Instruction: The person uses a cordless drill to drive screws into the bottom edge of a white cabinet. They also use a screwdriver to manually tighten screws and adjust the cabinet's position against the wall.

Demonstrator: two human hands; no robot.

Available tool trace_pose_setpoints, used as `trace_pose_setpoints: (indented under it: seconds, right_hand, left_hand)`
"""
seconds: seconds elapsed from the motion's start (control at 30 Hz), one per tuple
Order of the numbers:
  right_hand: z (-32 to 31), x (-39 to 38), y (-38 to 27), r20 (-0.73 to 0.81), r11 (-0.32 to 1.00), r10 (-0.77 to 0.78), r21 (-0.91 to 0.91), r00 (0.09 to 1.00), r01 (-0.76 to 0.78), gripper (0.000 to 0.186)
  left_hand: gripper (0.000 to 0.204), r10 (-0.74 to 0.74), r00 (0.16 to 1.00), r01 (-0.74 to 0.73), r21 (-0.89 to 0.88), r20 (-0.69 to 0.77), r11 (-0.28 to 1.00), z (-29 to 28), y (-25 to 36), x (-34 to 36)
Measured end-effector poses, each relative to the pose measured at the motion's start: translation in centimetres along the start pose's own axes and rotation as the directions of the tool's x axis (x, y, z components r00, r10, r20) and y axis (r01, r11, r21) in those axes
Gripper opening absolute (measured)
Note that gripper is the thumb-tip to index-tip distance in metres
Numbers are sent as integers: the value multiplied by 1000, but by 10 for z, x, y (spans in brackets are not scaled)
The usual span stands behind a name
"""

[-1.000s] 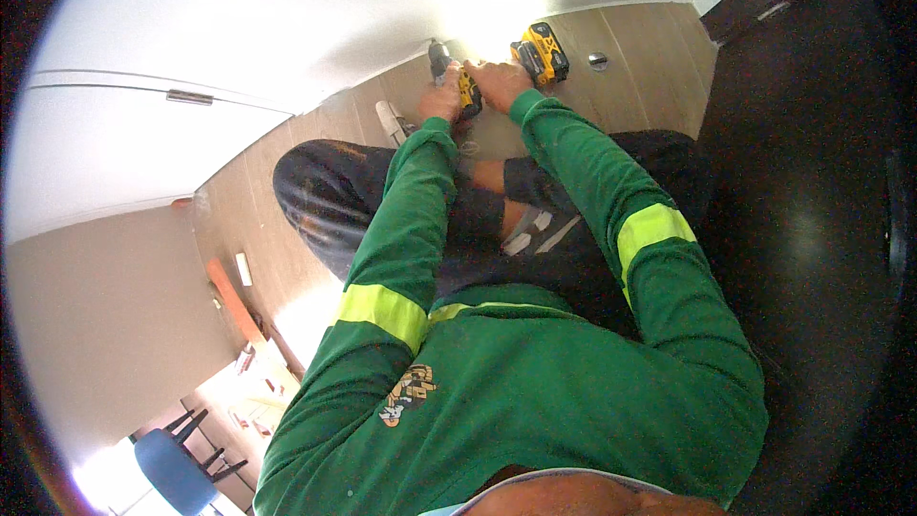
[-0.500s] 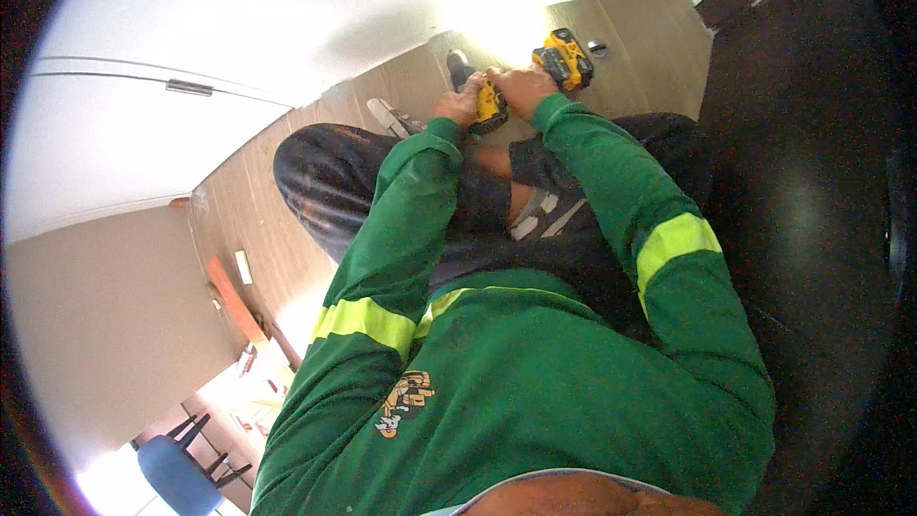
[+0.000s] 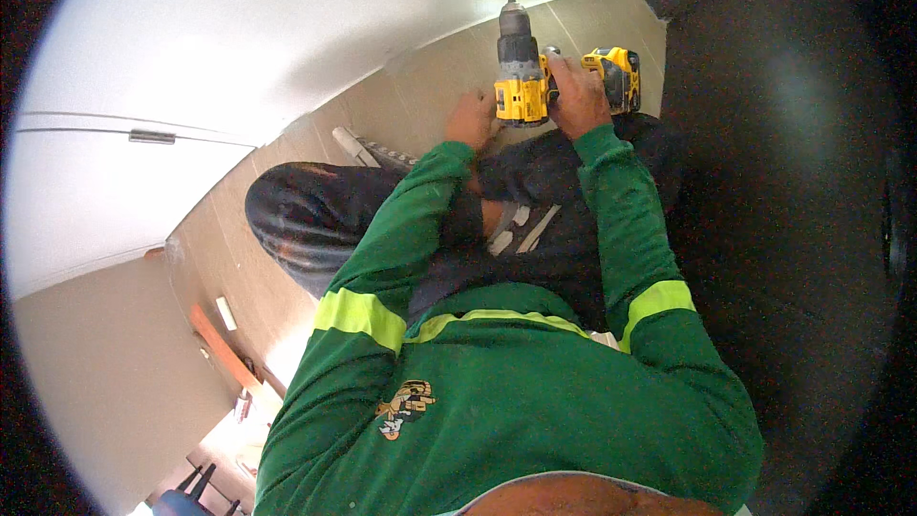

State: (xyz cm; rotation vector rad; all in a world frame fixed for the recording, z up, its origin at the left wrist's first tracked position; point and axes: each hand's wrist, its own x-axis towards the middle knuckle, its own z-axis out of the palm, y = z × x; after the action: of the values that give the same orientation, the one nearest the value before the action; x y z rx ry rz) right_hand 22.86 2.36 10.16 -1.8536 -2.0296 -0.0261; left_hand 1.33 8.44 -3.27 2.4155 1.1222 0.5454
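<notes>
One yellow and black power drill, top middle, bit up. Right hand fingers clamp it; left hand fingers apart beside it.

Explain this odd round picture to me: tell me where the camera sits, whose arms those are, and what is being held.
The camera is worn on a person's head and looks down, and its fisheye lens bends the picture into a circle. The green sleeves with yellow bands are that person's own arms, reaching away from the camera. The right hand grips a yellow and black cordless drill, with a thin bit pointing toward the white wall. The left hand rests just beside the drill, low near the tan tiled floor. The person sits with a dark-trousered knee bent. The right side is a dark surface, too dim to identify.
</notes>
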Motion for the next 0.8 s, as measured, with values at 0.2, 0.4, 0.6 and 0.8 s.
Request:
trace_pose_setpoints:
  seconds: [0.2, 0.4, 0.6, 0.8]
  right_hand:
    - [18, -4, 19, -138, 985, 58, 169, 989, -34, 61]
    - [13, -5, 18, -253, 781, 244, 624, 936, -35, 49]
    - [4, -3, 32, -373, 970, 212, -28, 903, -240, 41]
    - [2, 4, 35, -223, 496, 637, 852, 737, -170, 38]
  left_hand:
    - [19, -21, 977, 62, -188, 213, 980, 23, -5, 4]
    - [22, -240, 954, 264, -118, 180, 957, -3, -40, -7]
    - [33, -190, 975, 177, -115, -114, 977, -7, -18, 16]
    - [32, -110, 993, 108, 43, 43, 993, 12, -15, 63]
